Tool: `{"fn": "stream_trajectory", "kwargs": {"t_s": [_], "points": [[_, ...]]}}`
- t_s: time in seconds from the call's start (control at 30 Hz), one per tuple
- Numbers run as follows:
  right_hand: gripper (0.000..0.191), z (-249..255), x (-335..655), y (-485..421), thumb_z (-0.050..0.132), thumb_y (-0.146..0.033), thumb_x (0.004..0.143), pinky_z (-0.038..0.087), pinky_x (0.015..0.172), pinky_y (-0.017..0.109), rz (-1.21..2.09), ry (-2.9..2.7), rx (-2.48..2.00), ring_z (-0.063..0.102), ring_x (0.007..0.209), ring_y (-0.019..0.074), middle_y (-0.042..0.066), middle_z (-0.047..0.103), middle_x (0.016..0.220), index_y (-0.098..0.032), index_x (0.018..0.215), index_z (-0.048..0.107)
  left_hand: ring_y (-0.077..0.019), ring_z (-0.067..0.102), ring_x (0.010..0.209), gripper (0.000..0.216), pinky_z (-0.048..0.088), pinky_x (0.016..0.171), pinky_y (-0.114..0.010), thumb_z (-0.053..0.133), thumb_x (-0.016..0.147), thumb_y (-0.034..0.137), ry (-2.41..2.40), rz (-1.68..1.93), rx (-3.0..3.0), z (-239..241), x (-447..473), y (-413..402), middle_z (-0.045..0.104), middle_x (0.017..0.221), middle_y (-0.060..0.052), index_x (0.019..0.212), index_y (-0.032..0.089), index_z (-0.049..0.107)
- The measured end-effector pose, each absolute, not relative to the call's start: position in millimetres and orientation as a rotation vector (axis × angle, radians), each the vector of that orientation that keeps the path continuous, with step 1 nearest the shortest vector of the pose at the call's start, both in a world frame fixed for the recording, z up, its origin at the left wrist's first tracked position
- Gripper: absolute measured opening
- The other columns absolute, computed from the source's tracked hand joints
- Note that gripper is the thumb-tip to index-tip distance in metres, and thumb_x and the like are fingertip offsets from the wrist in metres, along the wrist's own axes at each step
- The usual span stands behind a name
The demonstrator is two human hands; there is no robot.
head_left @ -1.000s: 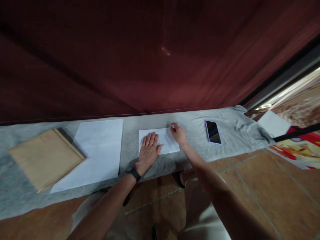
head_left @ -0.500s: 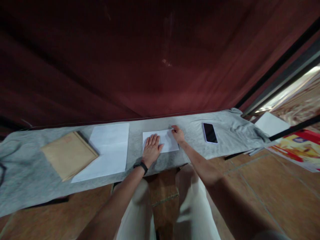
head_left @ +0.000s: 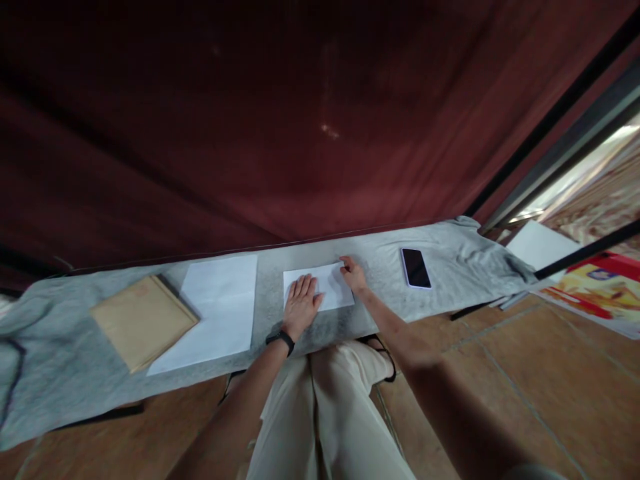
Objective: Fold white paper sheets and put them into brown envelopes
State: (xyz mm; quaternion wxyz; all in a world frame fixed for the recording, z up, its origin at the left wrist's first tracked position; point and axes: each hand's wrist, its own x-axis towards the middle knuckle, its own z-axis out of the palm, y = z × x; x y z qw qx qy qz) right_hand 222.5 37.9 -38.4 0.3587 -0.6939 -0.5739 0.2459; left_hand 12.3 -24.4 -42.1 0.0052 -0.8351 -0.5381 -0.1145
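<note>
A small white sheet of paper, perhaps folded, lies on the grey cloth in front of me. My left hand, with a dark band at the wrist, presses flat on its left half, fingers stretched out. At the upper right corner of the sheet, my right hand has its fingers curled in and grips the paper's edge. What lies under those fingertips is partly hidden. To the left is a larger white sheet, partly covered by a stack of brown envelopes.
A phone with a dark screen rests right of my hands. The grey cloth covers a long narrow bench against a dark red curtain. A red and yellow printed package and a white board are beyond the right end.
My legs have moved closer together, and a sandalled foot now shows at the right. The view has shifted slightly. Both hands remain in place on the small sheet.
</note>
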Motion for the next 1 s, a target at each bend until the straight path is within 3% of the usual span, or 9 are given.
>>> {"fn": "stream_trajectory", "kwargs": {"t_s": [0.23, 0.47, 0.6, 0.73, 1.0], "points": [[0.050, -38.4, 221.8, 35.6, 0.048, -0.014, 0.080, 0.055, 0.080, 0.026, 0.622, -1.488, -1.765, 0.068, 0.081, 0.0160, 0.000, 0.072, 0.090, -0.020, 0.126, 0.067, -0.0287, 0.035, 0.154, 0.059, 0.028, 0.126, -0.051, 0.034, 0.106, 0.043, -1.670, -0.383, -2.624, -44.8, 10.6, -23.8, 0.044, 0.162, -0.015, 0.155, 0.014, 0.045], [0.049, -37.0, 222.1, 32.8, 0.049, -0.013, 0.083, 0.056, 0.086, 0.028, 0.595, -1.518, -1.764, 0.070, 0.087, 0.0171, 0.001, 0.073, 0.095, -0.021, 0.129, 0.064, -0.0282, 0.037, 0.153, 0.058, 0.028, 0.126, -0.051, 0.035, 0.105, 0.041, -1.670, -0.387, -2.619, -44.5, 10.3, -23.7, 0.047, 0.161, -0.015, 0.155, 0.015, 0.045], [0.053, -34.7, 221.1, 26.5, 0.046, -0.008, 0.085, 0.053, 0.101, 0.033, 0.558, -1.531, -1.788, 0.069, 0.109, 0.0200, 0.011, 0.072, 0.118, -0.015, 0.136, 0.060, -0.0284, 0.036, 0.153, 0.058, 0.027, 0.127, -0.050, 0.034, 0.106, 0.042, -1.683, -0.383, -2.617, -40.8, 12.1, -25.9, 0.046, 0.161, -0.015, 0.155, 0.014, 0.046], [0.054, -36.4, 202.7, 6.4, 0.047, -0.008, 0.090, 0.041, 0.119, 0.038, 0.421, -1.676, -1.672, 0.055, 0.137, 0.0226, 0.016, 0.057, 0.147, -0.014, 0.143, 0.057, -0.0282, 0.034, 0.155, 0.058, 0.026, 0.127, -0.049, 0.033, 0.106, 0.041, -1.696, -0.369, -2.632, -37.7, 13.5, -27.0, 0.043, 0.163, -0.015, 0.155, 0.012, 0.046], [0.047, -47.7, 153.9, -31.5, 0.040, -0.027, 0.108, 0.029, 0.127, 0.044, 0.430, -2.088, -1.486, 0.044, 0.148, 0.0245, 0.016, 0.051, 0.157, -0.012, 0.150, 0.054, -0.0265, 0.030, 0.156, 0.057, 0.025, 0.128, -0.047, 0.027, 0.103, 0.022, -1.705, -0.371, -2.685, -39.0, 9.2, -27.6, 0.042, 0.163, -0.018, 0.155, 0.004, 0.042]]}}
